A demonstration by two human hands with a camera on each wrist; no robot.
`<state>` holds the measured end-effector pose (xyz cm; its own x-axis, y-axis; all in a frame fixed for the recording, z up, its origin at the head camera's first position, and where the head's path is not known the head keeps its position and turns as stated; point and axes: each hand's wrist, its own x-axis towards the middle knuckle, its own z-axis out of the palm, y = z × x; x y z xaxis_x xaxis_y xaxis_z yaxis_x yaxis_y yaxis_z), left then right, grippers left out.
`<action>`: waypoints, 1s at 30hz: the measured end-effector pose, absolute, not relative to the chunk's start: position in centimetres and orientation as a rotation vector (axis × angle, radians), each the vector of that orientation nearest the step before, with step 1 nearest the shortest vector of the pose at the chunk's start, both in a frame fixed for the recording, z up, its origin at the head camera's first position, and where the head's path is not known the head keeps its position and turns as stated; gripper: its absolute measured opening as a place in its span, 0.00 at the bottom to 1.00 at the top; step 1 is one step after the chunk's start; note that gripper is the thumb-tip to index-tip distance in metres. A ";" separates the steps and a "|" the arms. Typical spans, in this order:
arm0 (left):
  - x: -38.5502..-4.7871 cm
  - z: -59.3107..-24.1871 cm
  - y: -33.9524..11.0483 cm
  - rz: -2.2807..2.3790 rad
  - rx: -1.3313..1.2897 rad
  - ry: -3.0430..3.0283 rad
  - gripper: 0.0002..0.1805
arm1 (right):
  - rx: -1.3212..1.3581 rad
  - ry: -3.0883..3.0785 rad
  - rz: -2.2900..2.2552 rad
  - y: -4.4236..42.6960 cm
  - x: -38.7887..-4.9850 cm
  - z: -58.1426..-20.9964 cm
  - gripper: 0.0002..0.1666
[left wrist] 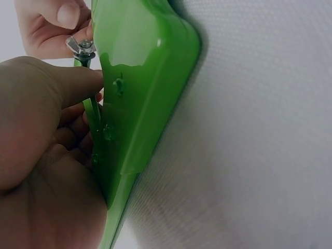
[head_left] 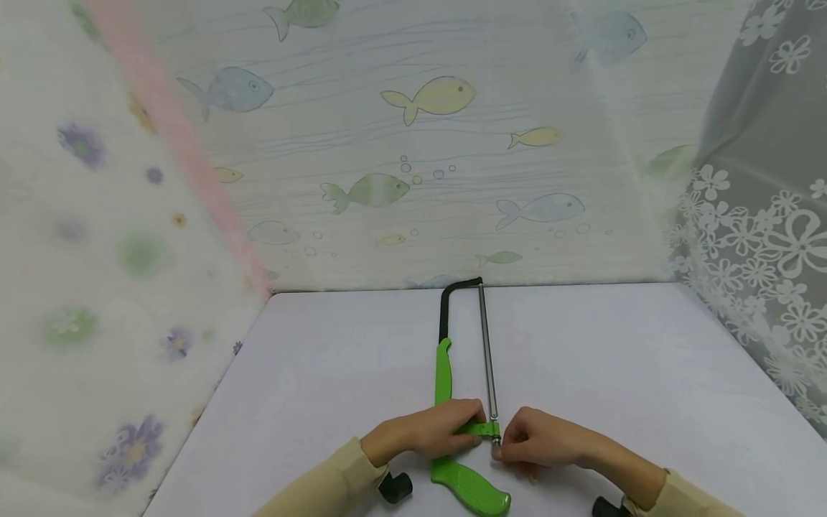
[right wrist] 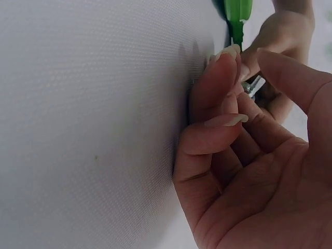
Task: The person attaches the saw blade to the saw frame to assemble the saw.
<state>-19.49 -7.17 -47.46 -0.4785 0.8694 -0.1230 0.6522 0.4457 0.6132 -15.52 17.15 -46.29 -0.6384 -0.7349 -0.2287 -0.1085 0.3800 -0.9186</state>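
A hacksaw [head_left: 443, 373] with a green handle, a black front frame and a slim metal blade lies on the white table. My left hand [head_left: 446, 429] grips its green rear bracket, thumb and fingers curled about it, as the left wrist view shows up close. A silver wing nut [left wrist: 80, 45] sits at the blade's near end. Right beside it is my right hand [head_left: 545, 438], fingers bent. In the right wrist view the thumb stands apart from the curled fingers, with the wing nut [right wrist: 254, 85] partly visible beyond; I see no firm pinch on it.
The white tabletop [head_left: 349, 345] reaches back to a fish-patterned curtain [head_left: 362, 143]. Flowered cloth [head_left: 77, 251] hangs at the left and lace [head_left: 769, 237] at the right. Black wrist devices [head_left: 395, 488] show by both sleeves.
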 end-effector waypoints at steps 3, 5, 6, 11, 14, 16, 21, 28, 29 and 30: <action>-19.6 -47.5 -7.2 0.697 1.279 2.275 0.06 | -0.710 2.004 -1.267 16.9 -15.5 -46.3 0.26; -19.6 -47.5 -7.2 0.697 1.276 2.274 0.06 | -0.694 2.006 -1.268 16.8 -15.5 -46.2 0.26; -19.6 -47.5 -7.2 0.697 1.274 2.273 0.06 | -0.682 2.007 -1.268 16.7 -15.6 -46.3 0.27; -19.5 -47.3 -7.2 0.699 1.258 2.267 0.06 | -0.632 2.020 -1.265 16.4 -15.6 -46.4 0.27; -19.4 -47.1 -7.2 0.699 1.256 2.266 0.05 | -0.614 2.029 -1.261 16.3 -15.6 -46.5 0.27; -19.4 -47.1 -7.2 0.697 1.257 2.269 0.05 | -0.614 2.030 -1.263 16.3 -15.5 -46.4 0.27; -19.4 -47.2 -7.2 0.689 1.265 2.279 0.05 | -0.624 2.037 -1.264 16.3 -15.5 -46.2 0.27; -19.5 -47.4 -7.1 0.691 1.275 2.282 0.05 | -0.635 2.061 -1.244 16.8 -15.5 -46.1 0.26; -19.5 -47.4 -7.1 0.692 1.273 2.281 0.05 | -0.641 2.064 -1.242 16.9 -15.5 -46.1 0.26; -19.5 -47.4 -7.1 0.693 1.272 2.281 0.05 | -0.647 2.068 -1.239 17.0 -15.5 -46.1 0.26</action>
